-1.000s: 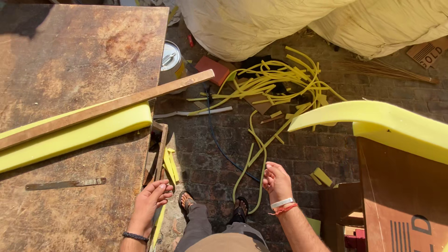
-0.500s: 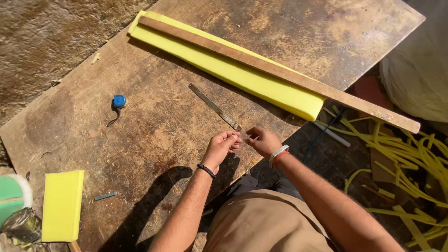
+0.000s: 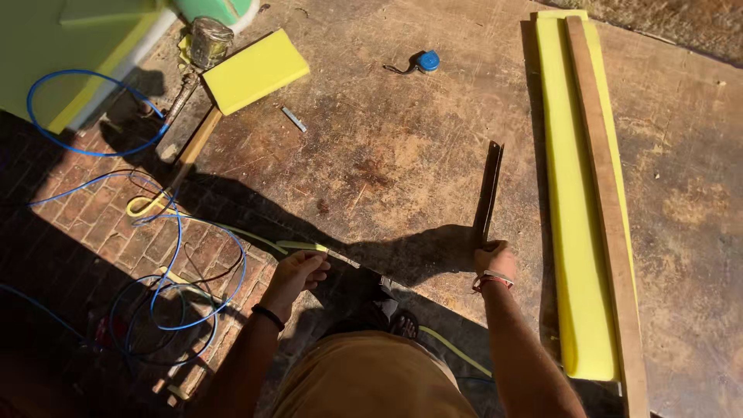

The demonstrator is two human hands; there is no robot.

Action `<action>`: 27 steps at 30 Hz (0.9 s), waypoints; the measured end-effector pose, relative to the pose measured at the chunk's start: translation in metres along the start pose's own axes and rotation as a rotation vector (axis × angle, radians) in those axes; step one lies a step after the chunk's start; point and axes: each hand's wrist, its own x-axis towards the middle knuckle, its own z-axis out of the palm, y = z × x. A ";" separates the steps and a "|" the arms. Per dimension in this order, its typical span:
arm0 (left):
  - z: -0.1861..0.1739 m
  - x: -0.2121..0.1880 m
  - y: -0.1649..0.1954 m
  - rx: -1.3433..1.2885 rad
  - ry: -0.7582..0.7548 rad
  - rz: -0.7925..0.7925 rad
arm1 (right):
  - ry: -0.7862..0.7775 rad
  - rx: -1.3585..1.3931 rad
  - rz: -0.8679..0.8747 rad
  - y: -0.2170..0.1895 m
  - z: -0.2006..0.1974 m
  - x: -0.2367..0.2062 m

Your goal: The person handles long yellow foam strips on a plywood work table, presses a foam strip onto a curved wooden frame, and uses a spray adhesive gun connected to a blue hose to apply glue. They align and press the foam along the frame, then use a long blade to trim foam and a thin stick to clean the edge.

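Note:
My right hand (image 3: 494, 260) grips the near end of a long, dark metal blade (image 3: 488, 186) that lies flat on the worn wooden tabletop (image 3: 387, 155), pointing away from me. My left hand (image 3: 296, 272) is at the table's near edge, with its fingers curled around a thin yellow foam strip (image 3: 303, 246) that trails off to the left over the brick floor. To the right of the blade lies a long yellow foam slab (image 3: 571, 232) with a wooden batten (image 3: 605, 217) lying lengthwise on it.
On the table's far side are a blue tape measure (image 3: 426, 60), a small metal piece (image 3: 294, 118), a yellow foam block (image 3: 255, 70) and a metal can (image 3: 210, 40). A blue hose (image 3: 166, 255) loops over the brick floor at the left.
The view has swung round. My hands, together at the blade's end before, are now apart: the right stays on the blade, the left has moved to the table edge and the foam strip.

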 end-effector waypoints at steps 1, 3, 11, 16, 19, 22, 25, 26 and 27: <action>-0.012 -0.007 -0.012 -0.042 0.019 0.003 | -0.013 -0.013 -0.043 -0.011 0.005 -0.001; -0.040 -0.019 -0.031 -0.120 0.062 0.009 | -0.350 0.474 0.076 -0.038 0.020 -0.011; -0.150 -0.045 -0.082 -0.333 0.273 0.090 | -1.068 0.710 -0.187 -0.183 0.126 -0.162; -0.245 -0.054 -0.124 -0.512 0.363 0.097 | -1.268 0.419 -0.447 -0.265 0.204 -0.266; -0.327 -0.063 -0.152 -0.618 0.458 0.070 | -1.322 0.308 -0.460 -0.322 0.260 -0.334; -0.417 -0.080 -0.175 -0.712 0.579 0.090 | -1.354 0.285 -0.492 -0.384 0.317 -0.410; -0.502 -0.101 -0.191 -0.750 0.726 0.095 | -1.413 0.261 -0.541 -0.449 0.367 -0.483; -0.529 -0.108 -0.195 -0.752 0.773 0.085 | -1.423 0.268 -0.549 -0.469 0.382 -0.505; -0.556 -0.112 -0.197 -0.792 0.794 0.107 | -1.436 0.270 -0.557 -0.489 0.397 -0.525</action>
